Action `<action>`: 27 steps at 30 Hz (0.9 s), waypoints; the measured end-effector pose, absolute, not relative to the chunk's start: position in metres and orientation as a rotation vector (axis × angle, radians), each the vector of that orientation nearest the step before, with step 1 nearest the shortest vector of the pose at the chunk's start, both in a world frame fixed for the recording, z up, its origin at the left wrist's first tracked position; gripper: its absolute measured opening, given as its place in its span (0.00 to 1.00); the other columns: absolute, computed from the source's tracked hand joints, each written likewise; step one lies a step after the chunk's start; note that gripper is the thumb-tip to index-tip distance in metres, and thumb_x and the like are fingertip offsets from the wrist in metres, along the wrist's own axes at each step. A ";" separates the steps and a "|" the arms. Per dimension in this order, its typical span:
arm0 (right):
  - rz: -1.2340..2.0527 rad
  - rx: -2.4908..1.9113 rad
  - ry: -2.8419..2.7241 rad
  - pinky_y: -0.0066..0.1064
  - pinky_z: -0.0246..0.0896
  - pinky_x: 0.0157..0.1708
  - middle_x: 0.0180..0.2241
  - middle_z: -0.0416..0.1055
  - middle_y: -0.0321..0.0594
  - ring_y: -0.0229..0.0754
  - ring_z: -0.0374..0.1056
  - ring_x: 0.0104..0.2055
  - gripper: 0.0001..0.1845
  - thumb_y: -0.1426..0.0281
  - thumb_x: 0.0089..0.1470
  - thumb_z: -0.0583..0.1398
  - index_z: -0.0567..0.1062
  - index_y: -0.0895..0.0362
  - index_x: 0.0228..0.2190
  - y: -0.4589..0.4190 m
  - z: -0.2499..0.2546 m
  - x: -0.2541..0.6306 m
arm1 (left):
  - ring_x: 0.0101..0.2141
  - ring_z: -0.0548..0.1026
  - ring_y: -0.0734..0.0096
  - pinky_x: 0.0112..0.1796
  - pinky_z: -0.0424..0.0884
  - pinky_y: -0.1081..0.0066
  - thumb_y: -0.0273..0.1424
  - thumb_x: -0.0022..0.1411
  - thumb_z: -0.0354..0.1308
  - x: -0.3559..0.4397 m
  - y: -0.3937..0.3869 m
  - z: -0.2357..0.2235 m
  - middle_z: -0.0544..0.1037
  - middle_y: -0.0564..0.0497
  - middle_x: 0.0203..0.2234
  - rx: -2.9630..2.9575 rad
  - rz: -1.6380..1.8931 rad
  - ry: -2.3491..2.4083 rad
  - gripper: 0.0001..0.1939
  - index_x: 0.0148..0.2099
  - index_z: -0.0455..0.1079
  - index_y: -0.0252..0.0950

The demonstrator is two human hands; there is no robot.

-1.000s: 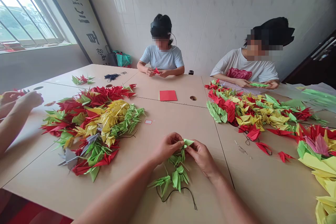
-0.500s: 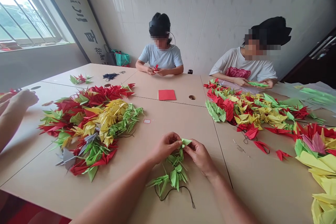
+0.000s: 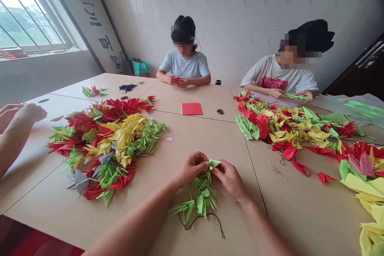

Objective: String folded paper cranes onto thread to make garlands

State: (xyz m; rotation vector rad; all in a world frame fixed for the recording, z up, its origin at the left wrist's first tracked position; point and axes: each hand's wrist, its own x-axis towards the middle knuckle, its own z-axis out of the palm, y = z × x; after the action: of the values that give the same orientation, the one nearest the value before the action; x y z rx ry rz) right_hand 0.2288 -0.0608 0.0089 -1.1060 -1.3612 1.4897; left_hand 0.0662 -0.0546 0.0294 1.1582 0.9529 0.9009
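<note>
Green origami crane (image 3: 214,163), tip still rt

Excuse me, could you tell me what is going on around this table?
A person's left hand and right hand pinch a light green origami crane at the top of a strand of green cranes on a dark string. Across the table, one co-worker handles a red crane, and another holds a bunch of green cranes. Heaps of red, yellow and green cranes cover much of the table.
</note>
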 end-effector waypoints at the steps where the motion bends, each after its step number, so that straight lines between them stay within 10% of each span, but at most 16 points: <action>1: 1.493 -1.103 -1.361 0.35 0.65 0.35 0.29 0.72 0.39 0.45 0.68 0.34 0.17 0.56 0.46 0.62 0.73 0.57 0.31 -0.061 0.009 0.229 | 0.25 0.67 0.80 0.26 0.63 0.77 0.43 0.50 0.61 0.066 -0.055 0.029 0.69 0.53 0.26 1.155 0.902 0.951 0.18 0.33 0.65 0.33; 27: 1.479 -1.090 -1.359 0.34 0.65 0.35 0.29 0.72 0.39 0.43 0.67 0.33 0.18 0.56 0.46 0.62 0.74 0.57 0.32 -0.062 0.010 0.229 | 0.24 0.67 0.80 0.25 0.63 0.78 0.44 0.48 0.62 0.067 -0.056 0.033 0.69 0.53 0.25 1.122 0.899 0.956 0.19 0.33 0.65 0.33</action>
State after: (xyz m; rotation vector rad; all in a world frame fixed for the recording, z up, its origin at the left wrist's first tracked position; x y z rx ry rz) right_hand 0.2289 -0.0624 0.0105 -1.0901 -1.3593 1.4794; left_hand 0.0665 -0.0559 0.0331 1.1221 0.9561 0.8990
